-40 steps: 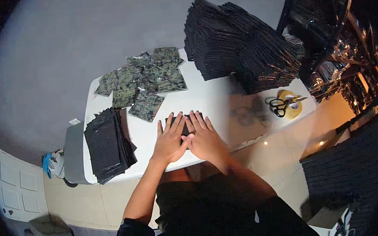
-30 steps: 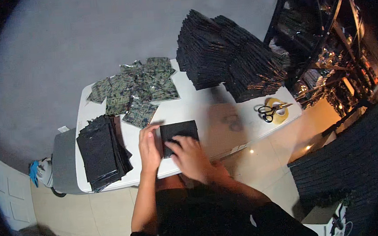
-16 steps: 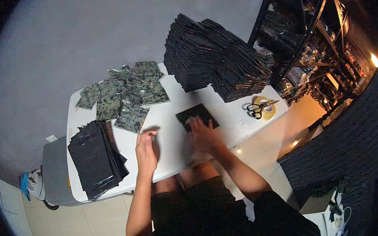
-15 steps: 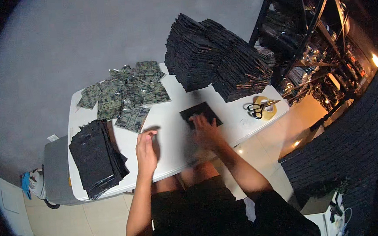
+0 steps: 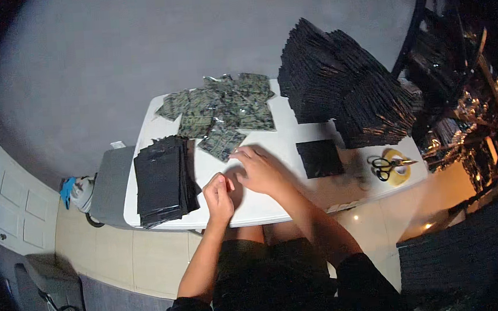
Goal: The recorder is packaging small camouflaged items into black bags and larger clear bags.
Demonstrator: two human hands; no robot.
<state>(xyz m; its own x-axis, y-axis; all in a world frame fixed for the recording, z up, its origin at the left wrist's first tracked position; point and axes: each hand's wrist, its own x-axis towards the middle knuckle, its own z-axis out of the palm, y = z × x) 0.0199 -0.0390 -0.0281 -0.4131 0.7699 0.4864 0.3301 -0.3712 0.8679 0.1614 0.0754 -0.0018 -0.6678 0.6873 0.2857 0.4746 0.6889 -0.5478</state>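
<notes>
Slippage is what I'd worry about first. Right grip (image 5: 257, 169) is over by the nearest camo packet (image 5: 221, 143), fingers apart with nothing visible between them, and honestly I can't tell if the tips touch it. That packet lies at the front of the camo pile (image 5: 239, 101) and the wrap looks shiny, so a light pinch could skid right off. It seems to overlap its neighbours too, so a careless tug might drag those across the counter (image 5: 285, 138). Left grip (image 5: 219, 198) is half curled just beside the right, can't tell if anything's tucked inside; that close, the two could bump.

Other stuff: the black stack (image 5: 161, 182) on the left has ragged edges and sits near the front edge, so a knock could send its top layers sliding. Flat black square (image 5: 319, 158) is lying loose to the right, easy to nudge with a sweep. Big black heap (image 5: 342, 85) behind it is fanned out and might slump if bumped. Scissors (image 5: 393, 164) rest on a yellow tape roll (image 5: 403, 177), so snagging the handles could tip them off.
</notes>
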